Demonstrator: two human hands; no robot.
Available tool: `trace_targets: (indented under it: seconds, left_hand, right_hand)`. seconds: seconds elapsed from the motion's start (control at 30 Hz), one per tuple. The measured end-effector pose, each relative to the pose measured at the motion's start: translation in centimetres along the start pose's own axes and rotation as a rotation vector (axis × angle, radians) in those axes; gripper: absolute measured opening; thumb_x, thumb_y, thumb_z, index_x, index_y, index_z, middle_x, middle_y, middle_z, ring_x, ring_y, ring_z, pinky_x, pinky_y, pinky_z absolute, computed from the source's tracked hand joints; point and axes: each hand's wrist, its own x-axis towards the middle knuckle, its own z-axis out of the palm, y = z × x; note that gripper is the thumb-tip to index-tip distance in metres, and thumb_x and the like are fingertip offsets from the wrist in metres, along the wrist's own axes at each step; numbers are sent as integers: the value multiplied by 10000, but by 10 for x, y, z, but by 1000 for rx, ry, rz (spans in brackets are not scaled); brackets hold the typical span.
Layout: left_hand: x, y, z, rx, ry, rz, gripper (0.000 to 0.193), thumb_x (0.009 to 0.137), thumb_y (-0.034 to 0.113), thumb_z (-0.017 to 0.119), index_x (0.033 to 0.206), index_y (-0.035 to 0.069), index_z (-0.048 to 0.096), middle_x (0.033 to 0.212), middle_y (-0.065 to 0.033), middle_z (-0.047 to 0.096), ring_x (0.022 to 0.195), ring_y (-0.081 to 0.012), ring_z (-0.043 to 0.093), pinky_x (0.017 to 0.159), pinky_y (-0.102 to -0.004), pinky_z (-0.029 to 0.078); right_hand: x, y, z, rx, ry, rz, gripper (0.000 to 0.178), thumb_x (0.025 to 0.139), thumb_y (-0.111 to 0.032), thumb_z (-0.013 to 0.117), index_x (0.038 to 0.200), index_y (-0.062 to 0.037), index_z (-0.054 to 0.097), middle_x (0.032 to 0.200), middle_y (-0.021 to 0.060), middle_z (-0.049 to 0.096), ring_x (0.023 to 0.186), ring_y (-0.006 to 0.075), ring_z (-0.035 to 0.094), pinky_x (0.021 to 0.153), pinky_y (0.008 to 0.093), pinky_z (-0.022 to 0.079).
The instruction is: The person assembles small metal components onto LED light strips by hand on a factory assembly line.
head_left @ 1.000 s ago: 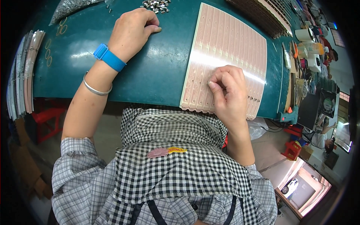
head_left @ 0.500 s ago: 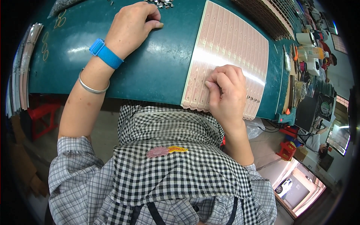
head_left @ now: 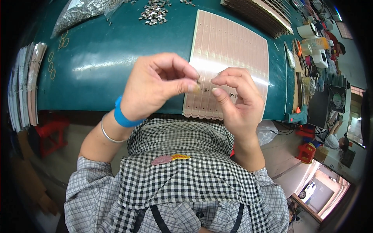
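My left hand (head_left: 153, 86), with a blue wristband, is closed in a pinch over the left part of a pinkish strip panel (head_left: 229, 42). A tiny dark metal piece shows at its fingertips, mostly hidden by them. Facing it, my right hand (head_left: 243, 99) is over the panel with its thumb and forefinger apart and nothing visible between them. The panel lies on the green table and is made of narrow parallel strips with small holes and a scalloped near edge. A few small metal parts (head_left: 232, 95) sit on it between the hands.
A heap of small metal pieces (head_left: 153, 13) lies at the far side of the green table (head_left: 93, 89). Behind left is a clear bag of metal parts (head_left: 79, 15). Stacked panels (head_left: 258, 17) stand far right, a teal glue gun (head_left: 296, 117) at the right edge, rubber bands (head_left: 50, 66) at left.
My left hand has come from beside the metal heap, right and nearer, to above the panel. My right hand's thumb and forefinger have parted. The view has shifted, showing more of the far table.
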Motion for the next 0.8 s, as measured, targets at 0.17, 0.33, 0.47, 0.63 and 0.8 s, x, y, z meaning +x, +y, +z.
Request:
trace_targets:
  seconds: [0.17,0.33,0.47,0.63,0.8]
  left_hand:
    - [-6,-19,14,-206,-26,10,199,770,-25,800,912,-5,663,938,-96,688,830,-139,674,770,-273,578]
    - [-1,-6,13,-26,-116,-140,197,783,27,798,938,-2,680,864,-66,704,808,-110,659,730,-246,549]
    - [38,12,-37,939,18,314,180,839,79,738,1007,21,709,886,-31,706,803,-103,644,736,-260,527]
    - [85,5,-100,1434,339,509,132,761,96,754,865,27,713,808,-147,685,739,-278,674,688,-351,540]
    - [86,-3,-101,1319,353,324,112,738,97,767,806,30,708,802,-158,665,757,-316,666,699,-380,528]
  right_hand:
    - [-2,-2,8,184,18,-87,194,691,45,768,859,-26,700,869,86,640,829,227,609,716,322,501]
    - [-3,-3,6,17,25,-199,172,698,62,721,825,-21,641,854,106,624,817,259,599,711,340,487]
    - [0,15,-1,-73,-38,-64,151,725,58,685,821,-17,596,876,110,604,853,283,571,757,349,466]
    - [-7,21,2,-176,-182,125,149,722,54,681,805,-25,585,926,102,584,913,287,546,786,369,460]
    - [-9,22,8,-233,-231,110,152,713,52,691,800,-24,592,938,101,587,922,295,546,800,377,458]
